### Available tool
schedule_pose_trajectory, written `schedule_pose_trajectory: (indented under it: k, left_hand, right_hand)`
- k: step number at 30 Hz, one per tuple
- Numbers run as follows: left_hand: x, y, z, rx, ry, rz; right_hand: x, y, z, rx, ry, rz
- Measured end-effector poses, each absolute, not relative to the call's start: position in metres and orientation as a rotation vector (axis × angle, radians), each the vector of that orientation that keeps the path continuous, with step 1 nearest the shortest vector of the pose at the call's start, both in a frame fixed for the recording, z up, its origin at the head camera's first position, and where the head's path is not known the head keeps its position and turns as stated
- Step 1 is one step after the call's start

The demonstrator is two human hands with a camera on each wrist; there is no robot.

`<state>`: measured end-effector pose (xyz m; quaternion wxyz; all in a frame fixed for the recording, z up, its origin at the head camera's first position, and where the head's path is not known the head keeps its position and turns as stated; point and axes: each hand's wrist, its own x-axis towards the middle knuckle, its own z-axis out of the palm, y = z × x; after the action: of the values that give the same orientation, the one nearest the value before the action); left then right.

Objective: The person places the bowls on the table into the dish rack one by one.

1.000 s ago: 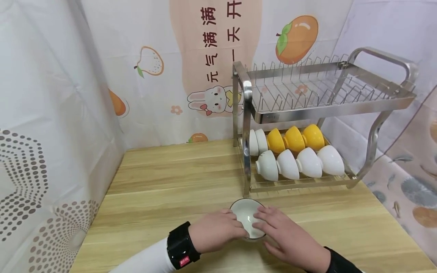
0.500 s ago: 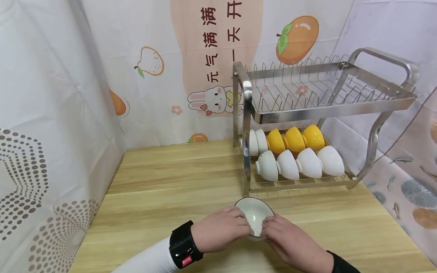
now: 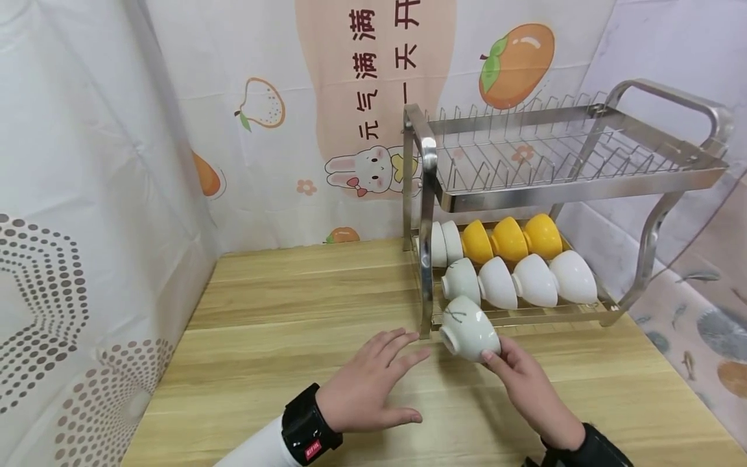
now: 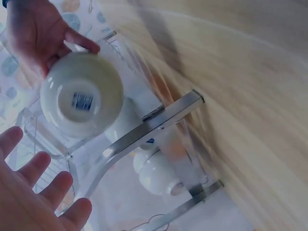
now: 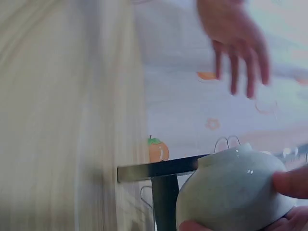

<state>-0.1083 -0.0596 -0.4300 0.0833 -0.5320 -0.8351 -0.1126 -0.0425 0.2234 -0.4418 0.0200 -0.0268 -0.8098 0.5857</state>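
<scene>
My right hand (image 3: 528, 389) grips a pale bowl (image 3: 467, 329) by its rim side, thumb on the outer wall. The bowl is tipped on its side with its foot to the left, held above the table just in front of the rack's lower tier. A dark line pattern marks its wall, and in the left wrist view a blue stamp shows on the base of the bowl (image 4: 72, 113). To the left, my left hand (image 3: 373, 383) is spread with straight fingers, apart from the bowl and holding nothing. The right wrist view also shows the left hand (image 5: 236, 43) with fingers extended.
A two-tier metal dish rack (image 3: 578, 191) stands at the back right. Its lower tier bears a front row of white bowls (image 3: 533, 279) on their sides, and behind them yellow bowls (image 3: 509, 239) beside white ones. Wood-grain table (image 3: 280, 305) extends left to a patterned curtain.
The bowl was upright between both hands; now it is turned on its side, raised toward the rack in the right hand. The left hand has let go and spread its fingers.
</scene>
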Motion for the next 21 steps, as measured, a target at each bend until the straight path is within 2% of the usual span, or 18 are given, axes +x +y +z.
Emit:
schedule_pose_trajectory:
  k: [6,21]
  left_hand:
    - [-0.106,-0.061,-0.434,-1.583,-2.537,-0.347]
    - [-0.103,-0.067,-0.441,-1.576,-2.589,-0.398]
  right_hand:
    - [-0.064,0.228,-0.437,-0.05,-2.263,2.244]
    - [-0.107,0.229,-0.421,-0.026,-2.157,2.408]
